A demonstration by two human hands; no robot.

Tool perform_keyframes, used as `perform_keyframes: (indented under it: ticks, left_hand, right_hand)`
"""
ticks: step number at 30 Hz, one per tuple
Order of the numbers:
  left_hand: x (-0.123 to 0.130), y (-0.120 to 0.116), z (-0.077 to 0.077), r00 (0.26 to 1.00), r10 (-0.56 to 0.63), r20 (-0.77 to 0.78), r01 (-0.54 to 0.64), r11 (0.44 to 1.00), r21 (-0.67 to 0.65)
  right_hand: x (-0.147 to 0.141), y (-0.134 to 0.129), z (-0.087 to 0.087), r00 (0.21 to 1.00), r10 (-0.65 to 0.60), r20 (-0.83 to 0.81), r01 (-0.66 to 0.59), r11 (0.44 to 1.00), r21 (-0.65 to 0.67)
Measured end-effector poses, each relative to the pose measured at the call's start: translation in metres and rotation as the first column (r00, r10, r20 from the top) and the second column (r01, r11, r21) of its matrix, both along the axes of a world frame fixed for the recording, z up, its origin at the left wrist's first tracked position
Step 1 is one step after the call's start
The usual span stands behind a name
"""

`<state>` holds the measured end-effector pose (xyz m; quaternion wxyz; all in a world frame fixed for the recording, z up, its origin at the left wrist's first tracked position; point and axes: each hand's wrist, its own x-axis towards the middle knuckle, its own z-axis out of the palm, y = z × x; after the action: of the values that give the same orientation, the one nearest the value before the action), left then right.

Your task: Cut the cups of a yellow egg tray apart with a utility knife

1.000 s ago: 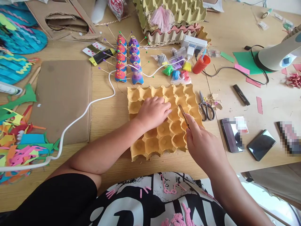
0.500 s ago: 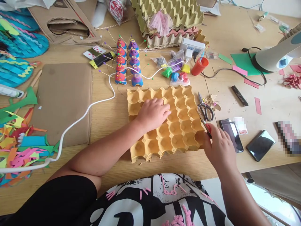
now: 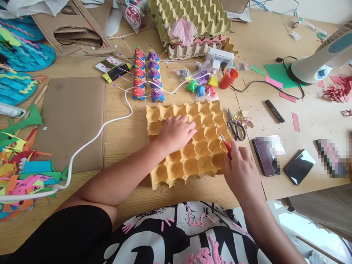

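A yellow-orange egg tray (image 3: 189, 164), its cups facing up, lies on the table in front of me. My left hand (image 3: 178, 131) rests on its middle, fingers curled over the ridges and gripping it; the fingertips are partly hidden. In my right hand (image 3: 243, 167), closed around the handle, is a red and black craft knife (image 3: 227, 146). Its thin blade points up and left over the tray's right-hand cups; whether it touches the cardboard I cannot tell. Black-handled scissors (image 3: 235, 126) lie close by, just right of the tray.
Two rows of painted egg-carton figures (image 3: 139, 75) with pins stand behind the tray. Beyond are stacked egg trays (image 3: 192, 14), a power strip (image 3: 219, 55), a red cup (image 3: 228, 79) and clay bags. A white cable (image 3: 101, 130) crosses the left side, near cardboard (image 3: 74, 121). Phones (image 3: 299, 167) lie right.
My right hand has moved left with the craft knife, bringing its blade from the tray's right edge over the cups. My left hand stays in place on the tray. The view has shifted slightly.
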<state>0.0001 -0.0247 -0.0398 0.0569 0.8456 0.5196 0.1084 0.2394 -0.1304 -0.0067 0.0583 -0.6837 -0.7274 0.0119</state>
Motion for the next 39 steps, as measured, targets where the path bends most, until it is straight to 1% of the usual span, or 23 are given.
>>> perform_keyframes:
  ticks: [2, 4, 5, 7, 8, 10, 12, 13, 15, 18, 21, 23, 25, 27, 28, 29, 31, 34, 36, 39]
  left_hand:
    - [0.000, 0.000, 0.000, 1.000, -0.002, -0.004, 0.002, 1.000, 0.002]
    - [0.000, 0.000, 0.000, 1.000, -0.005, -0.012, 0.005, 1.000, 0.003]
    - [0.000, 0.000, 0.000, 1.000, -0.008, -0.016, 0.008, 1.000, 0.003]
    - [-0.001, 0.000, 0.000, 1.000, -0.012, -0.020, 0.012, 1.000, 0.008]
    - [-0.001, 0.000, -0.001, 1.000, -0.014, -0.022, 0.014, 1.000, 0.012]
    - [-0.001, 0.000, -0.001, 1.000, -0.015, -0.025, 0.015, 1.000, 0.017]
    - [-0.001, 0.000, -0.002, 1.000, -0.015, -0.027, 0.016, 1.000, 0.014]
    - [-0.001, 0.000, -0.001, 0.999, -0.015, -0.028, 0.015, 1.000, 0.009]
    - [-0.001, 0.000, -0.001, 0.999, -0.013, -0.029, 0.013, 1.000, -0.001]
    - [0.000, 0.001, 0.001, 0.999, -0.013, -0.037, 0.012, 1.000, -0.009]
    - [0.000, 0.000, 0.002, 0.999, -0.011, -0.043, 0.010, 1.000, -0.013]
    - [0.000, 0.000, 0.002, 0.999, -0.005, -0.037, 0.005, 1.000, -0.018]
    - [-0.001, 0.000, 0.001, 1.000, -0.005, -0.026, 0.004, 1.000, -0.021]
    - [-0.001, 0.000, 0.000, 1.000, -0.008, -0.016, 0.008, 1.000, -0.016]
    - [-0.001, 0.000, 0.000, 1.000, -0.010, -0.015, 0.010, 1.000, -0.013]
    - [-0.001, 0.000, 0.000, 1.000, -0.011, -0.016, 0.011, 1.000, -0.008]
    - [-0.001, 0.000, 0.000, 1.000, -0.011, -0.025, 0.011, 1.000, 0.000]
    - [-0.001, 0.000, 0.001, 0.999, -0.008, -0.033, 0.008, 1.000, 0.008]
    - [-0.001, 0.000, 0.002, 1.000, -0.009, -0.028, 0.009, 1.000, 0.007]
    - [-0.001, 0.000, 0.001, 1.000, -0.013, -0.016, 0.013, 1.000, 0.000]
  right_hand:
    - [-0.008, 0.004, 0.000, 1.000, 0.028, -0.002, -0.028, 0.999, -0.024]
    - [-0.004, 0.004, -0.001, 0.996, 0.081, -0.041, -0.081, 0.997, -0.007]
    - [0.003, 0.002, -0.002, 0.991, 0.110, -0.070, -0.109, 0.994, 0.023]
    - [0.027, -0.005, -0.008, 0.980, 0.165, -0.115, -0.152, 0.982, 0.114]
    - [0.044, -0.010, -0.012, 0.978, 0.165, -0.129, -0.141, 0.974, 0.178]
    - [0.081, -0.020, -0.023, 0.980, 0.129, -0.153, -0.076, 0.947, 0.311]
    - [0.116, -0.032, -0.038, 0.980, 0.073, -0.184, 0.006, 0.919, 0.394]
    - [0.131, -0.037, -0.045, 0.981, 0.032, -0.194, 0.052, 0.909, 0.414]
    - [0.152, -0.046, -0.057, 0.982, -0.029, -0.187, 0.111, 0.888, 0.447]
    - [0.162, -0.055, -0.069, 0.985, -0.095, -0.143, 0.147, 0.895, 0.422]
    - [0.162, -0.058, -0.075, 0.990, -0.118, -0.072, 0.137, 0.903, 0.406]
    - [0.163, -0.057, -0.078, 0.991, -0.118, -0.057, 0.131, 0.908, 0.398]
    - [0.163, -0.055, -0.078, 0.991, -0.118, -0.066, 0.135, 0.908, 0.396]
    - [0.156, -0.050, -0.074, 0.992, -0.099, -0.077, 0.122, 0.906, 0.406]
    - [0.149, -0.048, -0.070, 0.993, -0.076, -0.087, 0.106, 0.900, 0.422]
    - [0.140, -0.045, -0.065, 0.995, -0.024, -0.097, 0.065, 0.894, 0.443]
    - [0.115, -0.039, -0.052, 0.982, 0.152, -0.112, -0.082, 0.879, 0.470]
    - [0.072, -0.032, -0.030, 0.918, 0.375, -0.125, -0.283, 0.844, 0.456]
    - [0.048, -0.030, -0.018, 0.898, 0.428, -0.100, -0.370, 0.859, 0.354]
    - [0.026, -0.027, -0.008, 0.915, 0.396, -0.076, -0.371, 0.901, 0.223]
